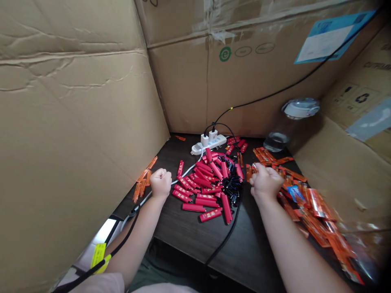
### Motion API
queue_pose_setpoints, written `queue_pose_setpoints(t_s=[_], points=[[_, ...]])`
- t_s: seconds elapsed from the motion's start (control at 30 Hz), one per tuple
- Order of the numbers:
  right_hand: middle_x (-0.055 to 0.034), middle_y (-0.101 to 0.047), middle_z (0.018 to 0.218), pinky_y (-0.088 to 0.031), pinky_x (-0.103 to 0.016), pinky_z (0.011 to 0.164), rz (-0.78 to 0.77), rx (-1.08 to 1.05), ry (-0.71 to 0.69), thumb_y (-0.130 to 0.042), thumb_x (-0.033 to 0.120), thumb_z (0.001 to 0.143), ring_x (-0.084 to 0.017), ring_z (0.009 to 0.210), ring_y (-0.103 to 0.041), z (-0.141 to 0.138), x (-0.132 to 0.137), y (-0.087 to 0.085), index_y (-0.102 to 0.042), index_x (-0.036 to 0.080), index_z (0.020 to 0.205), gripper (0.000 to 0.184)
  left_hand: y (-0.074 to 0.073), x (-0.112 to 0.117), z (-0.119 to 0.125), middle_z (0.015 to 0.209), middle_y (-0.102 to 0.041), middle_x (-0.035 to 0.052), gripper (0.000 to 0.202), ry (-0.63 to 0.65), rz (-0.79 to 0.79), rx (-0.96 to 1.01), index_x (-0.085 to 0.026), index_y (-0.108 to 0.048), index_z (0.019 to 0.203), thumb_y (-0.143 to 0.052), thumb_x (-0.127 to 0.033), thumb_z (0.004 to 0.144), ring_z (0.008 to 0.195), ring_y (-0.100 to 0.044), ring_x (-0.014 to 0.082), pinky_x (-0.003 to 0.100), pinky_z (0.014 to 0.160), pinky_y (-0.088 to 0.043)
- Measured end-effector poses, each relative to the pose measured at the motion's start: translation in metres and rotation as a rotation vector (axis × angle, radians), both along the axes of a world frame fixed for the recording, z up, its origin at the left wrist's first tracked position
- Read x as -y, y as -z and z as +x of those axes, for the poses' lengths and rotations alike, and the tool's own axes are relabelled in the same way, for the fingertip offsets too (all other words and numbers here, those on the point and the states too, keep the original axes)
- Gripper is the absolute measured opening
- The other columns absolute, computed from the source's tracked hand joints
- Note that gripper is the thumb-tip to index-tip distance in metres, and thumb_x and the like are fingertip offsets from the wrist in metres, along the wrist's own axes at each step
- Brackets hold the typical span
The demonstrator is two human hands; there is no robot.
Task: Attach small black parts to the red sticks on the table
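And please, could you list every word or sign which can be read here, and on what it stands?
"e": round green mark on the tan cardboard back wall; two thin ovals beside it, unreadable.
Recycling arrows: tan cardboard right wall; lettering above, blurred.
Blue-and-white paper label: too small.
Bright yellow tag: too small.
Slim red cases: gold characters, too small to read surely.

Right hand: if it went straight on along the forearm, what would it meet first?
Probably the orange packets just beyond the right hand. One view leaves its height unclear, so it might pass above them.
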State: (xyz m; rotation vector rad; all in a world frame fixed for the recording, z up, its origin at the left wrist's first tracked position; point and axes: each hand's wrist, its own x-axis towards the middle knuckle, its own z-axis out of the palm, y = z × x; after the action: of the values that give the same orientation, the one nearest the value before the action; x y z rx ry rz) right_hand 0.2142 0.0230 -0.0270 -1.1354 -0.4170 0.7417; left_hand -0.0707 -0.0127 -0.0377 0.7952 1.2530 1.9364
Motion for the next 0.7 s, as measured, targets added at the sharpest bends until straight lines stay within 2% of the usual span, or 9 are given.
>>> queue_pose_setpoints(t_s=[0.1,0.3,0.47,0.6,0.7], points=[[0.0135,-0.027,0.032,-0.018,-0.016,0.023,-0.007,0.016,0.004,-0.067,0.023,0.061,-0.004,0.026,-0.026,0.001,-0.001,0.001,-0.030,0.022,0.051,0.038,-0.003,-0.003,0.001,0.047,-0.019,-0.0098,0.040,0.007,0.021,0.062,-0.018,-0.016,0.050,-0.055,-0.005,0.050,0.039,-0.017,0.0020,0.017,0.037,-0.014],[0.0132,-0.028,0.031,-0.020,-0.017,0.023,-0.011,0.026,-0.001,-0.067,0.023,0.061,-0.004,0.026,-0.026,0.000,0.001,-0.002,-0.032,0.022,0.051,0.037,-0.014,0.001,0.000,0.044,-0.024,-0.0098,0.042,0.110,0.014,0.163,-0.017,-0.016,0.050,-0.056,-0.005,0.048,0.037,-0.024,0.0020,0.015,0.035,-0.017],[0.0140,-0.025,0.032,-0.018,-0.016,0.024,-0.011,0.032,-0.028,-0.067,0.023,0.061,-0.003,0.026,-0.025,-0.003,0.005,-0.005,-0.028,0.022,0.051,0.040,-0.017,0.003,0.001,0.043,-0.024,-0.0112,0.052,0.160,-0.012,0.202,-0.018,-0.017,0.053,-0.068,-0.008,0.052,0.034,-0.019,0.0004,0.015,0.034,-0.014],[0.0136,-0.026,0.032,-0.018,-0.016,0.023,-0.014,0.021,-0.027,-0.067,0.021,0.060,-0.004,0.026,-0.026,-0.004,0.006,-0.005,-0.030,0.022,0.051,0.039,-0.017,0.002,0.002,0.043,-0.018,-0.0123,0.059,0.169,-0.047,0.222,-0.020,-0.019,0.056,-0.077,-0.030,0.062,0.032,-0.016,0.0008,0.015,0.033,-0.010],[0.0134,-0.027,0.031,-0.017,-0.016,0.023,-0.023,0.010,-0.025,-0.067,0.021,0.060,-0.004,0.025,-0.025,-0.004,0.006,-0.005,-0.031,0.022,0.051,0.037,-0.020,0.002,0.001,0.044,-0.018,-0.0108,0.060,0.213,-0.077,0.305,-0.019,-0.020,0.055,-0.068,-0.054,0.069,0.032,-0.013,0.0010,0.017,0.033,-0.006]])
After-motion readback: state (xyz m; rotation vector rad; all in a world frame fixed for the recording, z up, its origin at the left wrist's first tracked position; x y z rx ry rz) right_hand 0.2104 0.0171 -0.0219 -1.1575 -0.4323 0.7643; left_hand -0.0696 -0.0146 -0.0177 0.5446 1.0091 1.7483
